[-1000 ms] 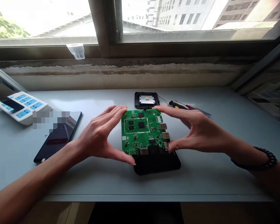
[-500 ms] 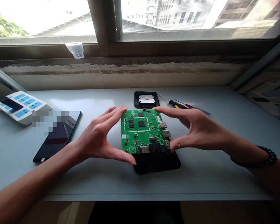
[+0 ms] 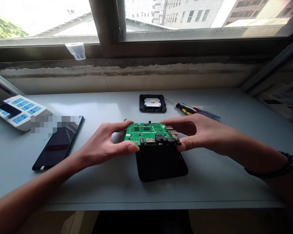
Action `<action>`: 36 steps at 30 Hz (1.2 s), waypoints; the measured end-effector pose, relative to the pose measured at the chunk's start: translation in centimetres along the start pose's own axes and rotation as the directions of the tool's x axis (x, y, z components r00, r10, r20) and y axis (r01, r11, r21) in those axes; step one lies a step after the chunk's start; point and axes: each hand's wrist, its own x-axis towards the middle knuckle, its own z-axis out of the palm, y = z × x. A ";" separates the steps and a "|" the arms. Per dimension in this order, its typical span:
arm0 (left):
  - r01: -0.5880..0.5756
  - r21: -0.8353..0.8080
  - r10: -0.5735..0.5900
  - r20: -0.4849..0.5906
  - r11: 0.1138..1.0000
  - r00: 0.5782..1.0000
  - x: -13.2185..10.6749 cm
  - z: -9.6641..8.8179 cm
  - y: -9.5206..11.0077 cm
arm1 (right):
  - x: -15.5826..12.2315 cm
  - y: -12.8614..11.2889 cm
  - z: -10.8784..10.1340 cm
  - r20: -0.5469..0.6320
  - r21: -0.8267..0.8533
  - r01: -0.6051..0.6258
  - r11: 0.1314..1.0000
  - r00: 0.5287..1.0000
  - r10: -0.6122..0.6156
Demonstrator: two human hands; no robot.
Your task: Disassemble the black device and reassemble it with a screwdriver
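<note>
Pinching green circuit board (image 3: pixel 146 134) between my left grip (image 3: pixel 102 143) and right grip (image 3: pixel 192 133), tilted over black case (image 3: pixel 161 165), mid-bench (image 3: pixel 210 182). Looks like lift-out step; I'd clear case next.

Grey desk (image 3: pixel 222 188) — black casing (image 3: pixel 161 164), phone (image 3: pixel 57 144), screwdriver (image 3: pixel 185 109)

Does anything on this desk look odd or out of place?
Yes: the green circuit board sits tilted, not flat, gripped by the left hand and right hand at the far end of the black case, so it is not seated.
</note>
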 end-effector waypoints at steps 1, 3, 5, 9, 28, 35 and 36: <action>0.009 -0.010 -0.009 0.004 1.000 1.000 0.0 0.0 0.0 | 0.0 0.1 0.0 0.005 0.007 -0.004 1.000 1.000 0.004; 0.017 -0.030 -0.017 -0.002 0.999 1.000 0.1 0.0 0.0 | 0.1 0.3 -0.1 0.012 0.012 -0.008 1.000 1.000 0.008; 0.017 -0.048 -0.018 -0.008 0.999 1.000 0.1 0.0 0.1 | 0.1 0.2 -0.1 0.013 0.010 -0.009 1.000 1.000 0.009; 0.012 -0.043 -0.012 -0.004 0.999 1.000 0.2 0.0 0.2 | 0.3 -0.1 0.0 0.013 0.015 0.012 1.000 1.000 -0.012; -0.496 0.642 0.692 -0.076 0.585 0.718 -0.1 0.1 -2.3 | -0.1 1.8 0.1 -0.130 -0.643 0.424 0.638 0.761 -0.636; -0.451 0.769 0.712 -0.008 0.453 0.702 -0.1 -1.0 -2.3 | -0.1 0.7 1.0 -0.073 -0.800 0.400 0.447 0.675 -0.735; -0.458 0.768 0.717 -0.003 0.448 0.697 -0.1 -1.1 -2.4 | -0.1 0.7 1.0 -0.066 -0.810 0.398 0.431 0.669 -0.741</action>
